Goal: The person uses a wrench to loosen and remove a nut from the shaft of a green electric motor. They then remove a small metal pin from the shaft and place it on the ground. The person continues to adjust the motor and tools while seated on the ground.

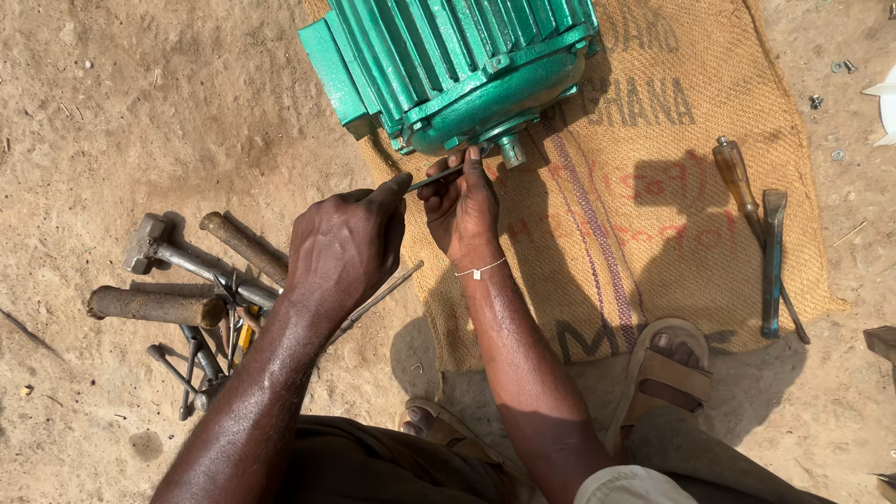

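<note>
Both hands, left hand point(341, 247) and right hand point(464, 207), pinch a thin rod point(435, 177) against the green motor point(453, 65), near the sack's edge point(397, 201).

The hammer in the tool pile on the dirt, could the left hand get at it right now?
Probably yes, once it lets go: the hammer lies uncovered atop the tool pile just beside the left hand, but that hand is pinching a thin metal rod with the right hand.

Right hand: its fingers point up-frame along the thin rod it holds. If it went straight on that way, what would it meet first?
Probably the green motor: the right hand points at its end cover beside the short shaft, though depth is unclear.
</note>
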